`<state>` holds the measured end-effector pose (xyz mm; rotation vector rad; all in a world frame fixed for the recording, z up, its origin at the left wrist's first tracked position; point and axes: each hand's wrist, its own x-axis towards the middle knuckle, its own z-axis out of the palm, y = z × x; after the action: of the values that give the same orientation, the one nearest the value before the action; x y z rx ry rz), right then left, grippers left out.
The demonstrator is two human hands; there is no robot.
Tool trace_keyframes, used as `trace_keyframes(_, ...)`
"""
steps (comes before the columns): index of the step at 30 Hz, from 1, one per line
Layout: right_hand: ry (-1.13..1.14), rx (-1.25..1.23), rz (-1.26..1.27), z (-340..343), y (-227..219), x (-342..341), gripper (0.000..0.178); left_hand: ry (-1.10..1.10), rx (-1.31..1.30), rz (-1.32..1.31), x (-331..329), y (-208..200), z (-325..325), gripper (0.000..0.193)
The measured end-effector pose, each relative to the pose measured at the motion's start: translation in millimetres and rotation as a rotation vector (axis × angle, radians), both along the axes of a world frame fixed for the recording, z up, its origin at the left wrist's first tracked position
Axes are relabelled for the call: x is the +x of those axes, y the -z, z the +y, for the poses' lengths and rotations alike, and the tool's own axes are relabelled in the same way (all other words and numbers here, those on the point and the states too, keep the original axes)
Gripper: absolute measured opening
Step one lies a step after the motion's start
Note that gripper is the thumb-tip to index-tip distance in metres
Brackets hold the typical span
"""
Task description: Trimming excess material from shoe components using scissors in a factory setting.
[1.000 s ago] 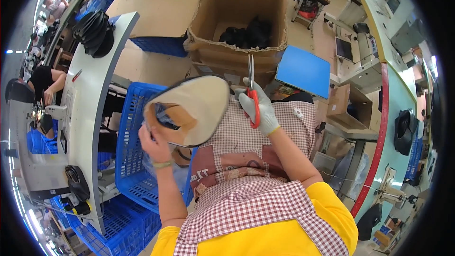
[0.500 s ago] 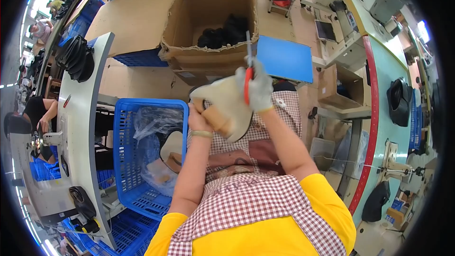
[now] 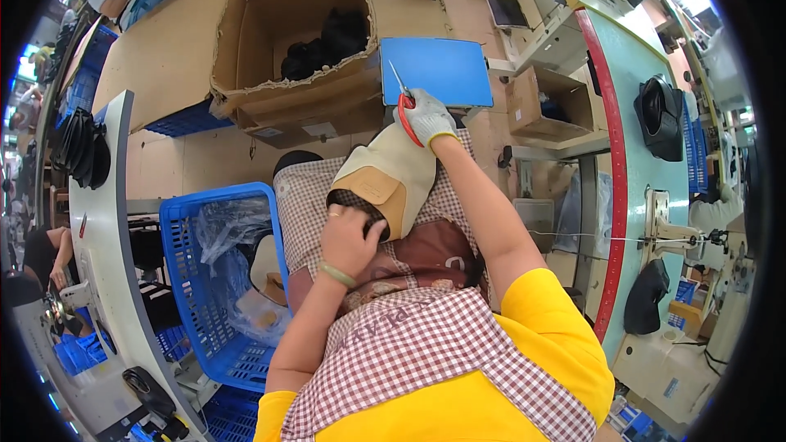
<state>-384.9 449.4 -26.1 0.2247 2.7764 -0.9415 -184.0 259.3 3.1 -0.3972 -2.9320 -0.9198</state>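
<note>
A cream shoe upper [image 3: 402, 160] with a tan patch at its open end lies across my lap. It appears lining side out, and its opening is dark inside. My bare left hand [image 3: 350, 239] has its fingers curled at the edge of that opening, gripping it. In a white glove, my right hand [image 3: 430, 117] is closed on red-handled scissors [image 3: 405, 106], blades pointing up and away over a blue panel. That gloved hand rests at the upper's far end; whether it also pinches the material is hidden.
On my left stands a blue crate [image 3: 173, 237] with plastic bags and another cream upper [image 3: 265, 266]. A cardboard box [image 3: 286, 102] holding black pieces is ahead, beside the blue panel [image 3: 442, 69]. A white table [image 3: 110, 188] flanks the left, a green-topped table [image 3: 634, 155] the right.
The upper has turned so its tan opening faces me and now rests on my lap. My left hand moved from its side to the opening. The scissors tilted leftward.
</note>
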Motion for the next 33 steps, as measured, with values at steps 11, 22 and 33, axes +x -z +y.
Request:
trace_keyframes(11, 0.471, -0.008, 0.553, 24.7, -3.3, -13.4, 0.050, -0.147, 0.965, -0.419, -39.3, 34.9, -0.8, 0.018)
trace_keyframes(22, 0.111, -0.687, -0.222, 20.1, -67.1, 109.4, 0.061, -0.262, 0.963, -0.695, -16.0, 76.2, 13.7, 0.022)
trace_keyframes(33, -0.012, -0.967, -0.781, 40.6, -78.0, 179.2, 0.077, -0.308, 0.051, 0.252, 1.8, 22.5, 24.9, 0.017)
